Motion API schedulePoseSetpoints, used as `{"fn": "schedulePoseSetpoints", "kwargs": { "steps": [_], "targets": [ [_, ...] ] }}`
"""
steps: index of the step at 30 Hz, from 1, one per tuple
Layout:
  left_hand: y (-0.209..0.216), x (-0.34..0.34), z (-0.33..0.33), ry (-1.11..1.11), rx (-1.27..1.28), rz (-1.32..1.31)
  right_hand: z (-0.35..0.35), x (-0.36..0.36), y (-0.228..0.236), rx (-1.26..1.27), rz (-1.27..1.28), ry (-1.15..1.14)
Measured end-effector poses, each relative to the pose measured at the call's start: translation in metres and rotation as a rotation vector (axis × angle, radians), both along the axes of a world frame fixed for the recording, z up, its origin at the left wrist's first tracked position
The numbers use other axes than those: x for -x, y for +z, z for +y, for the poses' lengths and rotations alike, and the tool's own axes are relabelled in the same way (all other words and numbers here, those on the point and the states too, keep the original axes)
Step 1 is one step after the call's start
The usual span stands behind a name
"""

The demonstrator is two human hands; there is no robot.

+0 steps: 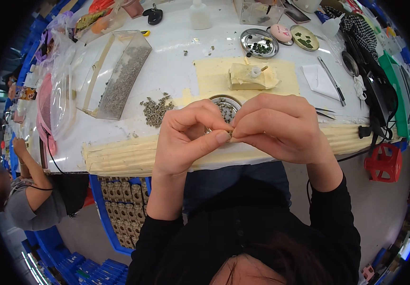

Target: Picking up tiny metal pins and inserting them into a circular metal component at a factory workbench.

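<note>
My left hand (191,135) and my right hand (277,124) meet fingertip to fingertip just above the table's front edge. Both pinch something tiny between thumb and forefinger; it is too small and too hidden to name. Behind the fingers sits a round metal dish (226,105) with small metal pieces in it, its near part covered by my hands. To the left of the dish lies a loose pile of small metal parts (157,110). Beyond it stands a small block wrapped in yellow tape (247,78), with a white nozzle-like piece and a thin stick on top.
A clear plastic box of small grey parts (124,78) lies at the left. Metal dish (258,43) and cream dish (304,38) hold dark green pieces. Tweezers (326,113) and a pen (332,81) lie at the right. A co-worker (34,199) sits far left.
</note>
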State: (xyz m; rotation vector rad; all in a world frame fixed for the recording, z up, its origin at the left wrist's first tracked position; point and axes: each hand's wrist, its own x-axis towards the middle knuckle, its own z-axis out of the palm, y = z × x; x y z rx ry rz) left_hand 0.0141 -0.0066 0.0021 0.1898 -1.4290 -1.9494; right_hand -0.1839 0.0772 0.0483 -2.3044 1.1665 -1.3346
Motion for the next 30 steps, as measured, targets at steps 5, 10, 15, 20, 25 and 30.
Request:
{"fn": "schedulePoseSetpoints", "kwargs": {
  "steps": [5, 10, 15, 20, 25, 30],
  "targets": [
    [-0.005, 0.003, 0.000, 0.079, -0.104, 0.089, -0.001, -0.016, -0.016, 0.158, -0.076, -0.151],
    [-0.006, 0.002, -0.001, 0.082, -0.123, 0.083, -0.003, -0.022, -0.017, 0.159, -0.088, -0.189],
    [-0.002, 0.003, 0.002, 0.052, -0.111, 0.064, -0.008, -0.014, -0.012, 0.155, -0.047, -0.159],
    [-0.003, 0.003, 0.004, 0.041, -0.102, 0.034, -0.005, -0.004, -0.003, 0.090, 0.082, -0.112],
    [-0.003, 0.006, 0.006, 0.211, 0.088, -0.009, -0.006, -0.005, -0.005, 0.074, -0.013, -0.128],
    [-0.005, 0.012, 0.005, 0.615, 0.589, -0.135, 0.001, -0.014, -0.017, 0.124, -0.142, -0.272]
  ]
}}
